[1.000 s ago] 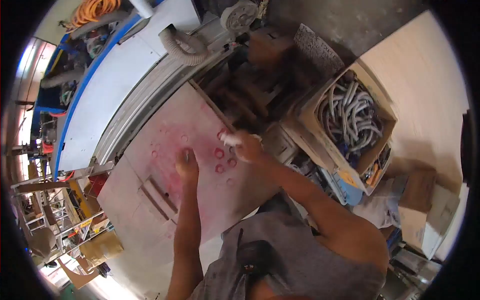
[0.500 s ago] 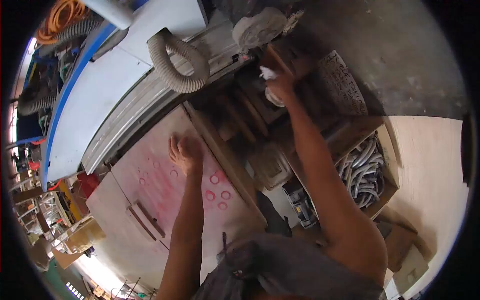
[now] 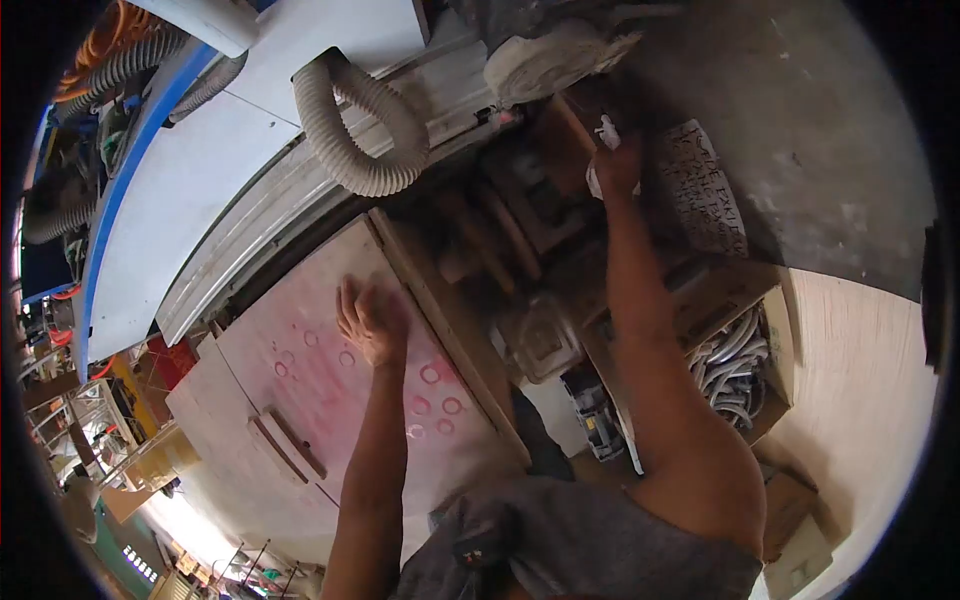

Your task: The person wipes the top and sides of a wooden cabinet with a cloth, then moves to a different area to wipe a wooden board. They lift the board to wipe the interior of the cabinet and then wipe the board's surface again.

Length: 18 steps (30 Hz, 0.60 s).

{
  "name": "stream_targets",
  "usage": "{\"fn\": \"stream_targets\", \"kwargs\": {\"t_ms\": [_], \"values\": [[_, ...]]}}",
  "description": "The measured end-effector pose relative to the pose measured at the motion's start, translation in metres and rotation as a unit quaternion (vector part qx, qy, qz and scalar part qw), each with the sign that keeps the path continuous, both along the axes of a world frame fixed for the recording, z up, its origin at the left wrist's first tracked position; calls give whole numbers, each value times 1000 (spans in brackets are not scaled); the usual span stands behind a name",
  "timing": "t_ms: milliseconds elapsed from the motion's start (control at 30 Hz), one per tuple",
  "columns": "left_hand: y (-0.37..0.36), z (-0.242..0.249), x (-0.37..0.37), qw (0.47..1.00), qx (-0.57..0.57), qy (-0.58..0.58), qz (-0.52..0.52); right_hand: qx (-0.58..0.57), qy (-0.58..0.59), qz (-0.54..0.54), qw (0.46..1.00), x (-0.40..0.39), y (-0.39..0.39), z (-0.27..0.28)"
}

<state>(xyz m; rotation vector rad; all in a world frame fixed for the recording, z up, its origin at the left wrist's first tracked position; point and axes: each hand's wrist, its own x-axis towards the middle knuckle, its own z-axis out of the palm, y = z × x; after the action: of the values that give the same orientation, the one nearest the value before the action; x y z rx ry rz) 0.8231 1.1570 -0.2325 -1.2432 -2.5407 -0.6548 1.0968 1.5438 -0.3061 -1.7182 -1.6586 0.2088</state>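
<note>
My left hand point(image 3: 372, 325) rests on a pale panel point(image 3: 390, 270) stained pink, with several red ring marks around and below it. Its fingers are a little apart and nothing shows in them. Farther out on the right, my right hand point(image 3: 620, 168) is closed around a crumpled white cloth point(image 3: 607, 130), whose ends stick out on both sides of the fist. That hand is over the dark open space beside the panel, close to a brown box point(image 3: 572, 125). A cardboard sheet with handwriting point(image 3: 700, 185) lies just right of it.
A ribbed grey hose point(image 3: 310, 110) loops over metal rails point(image 3: 240, 225) at the upper left. Right of my arm, a box point(image 3: 785, 340) holds many bent metal pieces point(image 3: 730, 370). A clear plastic container point(image 3: 543, 340) and a dark tool-like object point(image 3: 598, 415) lie near my body.
My right hand has moved right and slightly down with the white cloth in it. My left hand stays on the stained panel. The view has shifted a little.
</note>
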Motion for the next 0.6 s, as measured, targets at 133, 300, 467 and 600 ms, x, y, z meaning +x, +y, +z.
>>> {"fn": "stream_targets", "kwargs": {"t_ms": [133, 300, 467, 600], "values": [[0, -3, -1, 1000, -10, -9, 9, -154, 17, -55, 986, 2, -11, -10], [-2, -8, -4, 999, -30, -3, 19, 59, 20, 34, 997, 30, 27, -44], [4, 1, 1, 1000, -20, -11, 20, -256, -214, 40, 942, 42, 108, -71], [0, -8, -6, 1000, -14, -1, 9, -232, -90, -114, 962, 26, 107, -90]]}}
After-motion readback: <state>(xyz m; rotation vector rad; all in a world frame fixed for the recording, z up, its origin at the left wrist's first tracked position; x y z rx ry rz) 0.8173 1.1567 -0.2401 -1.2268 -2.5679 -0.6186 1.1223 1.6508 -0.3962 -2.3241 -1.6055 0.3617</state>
